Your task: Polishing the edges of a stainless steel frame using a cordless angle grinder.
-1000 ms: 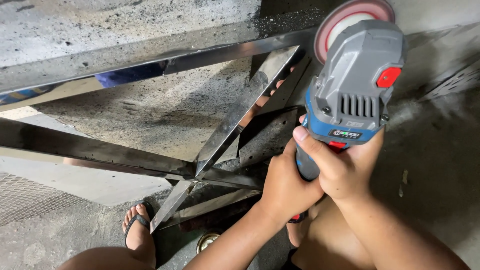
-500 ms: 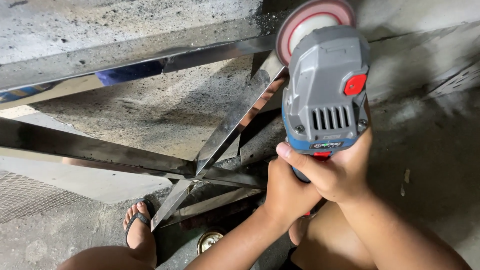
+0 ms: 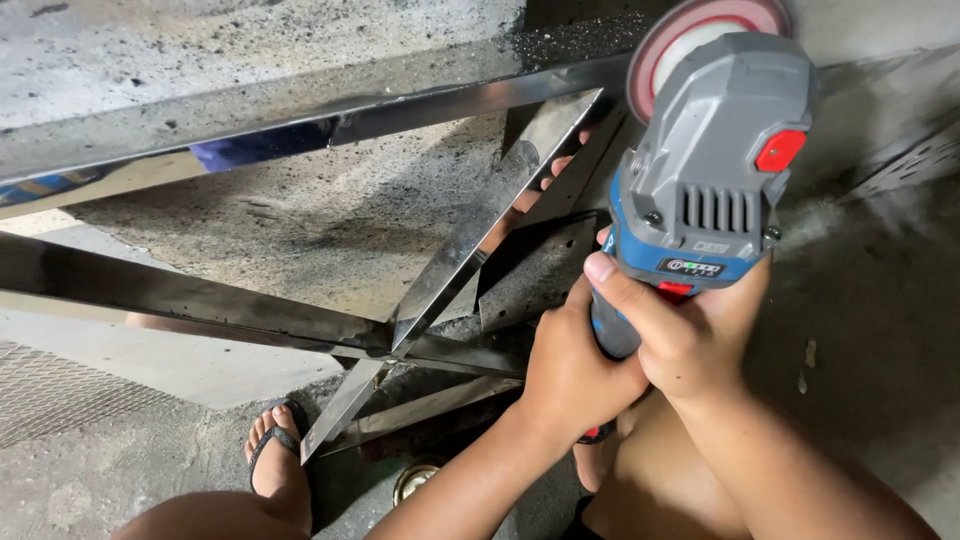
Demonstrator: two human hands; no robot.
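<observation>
Both hands close around the handle of a grey and blue angle grinder (image 3: 715, 190) in the right half of the frame. The right hand (image 3: 690, 335) wraps the lower end of the handle from the right, its thumb lying across the blue body just below the grey housing. The left hand (image 3: 570, 365) grips the same handle from the left, fingers curled fully round it, touching the right hand. The grinder points toward the top of the frame, and its pink and white disc (image 3: 700, 35) sits at the upper right, against the top bar of a polished metal frame (image 3: 470, 250). That frame runs from the left edge toward the upper right, with a slanted bar crossing the middle and mirroring the fingers. It lies over a dusty concrete floor (image 3: 300, 210). At lower left a foot in a black sandal (image 3: 275, 455) stands on the floor beside the bar's lower end. A small round tin (image 3: 415, 480) lies on the floor at bottom centre; what is in it cannot be made out.
</observation>
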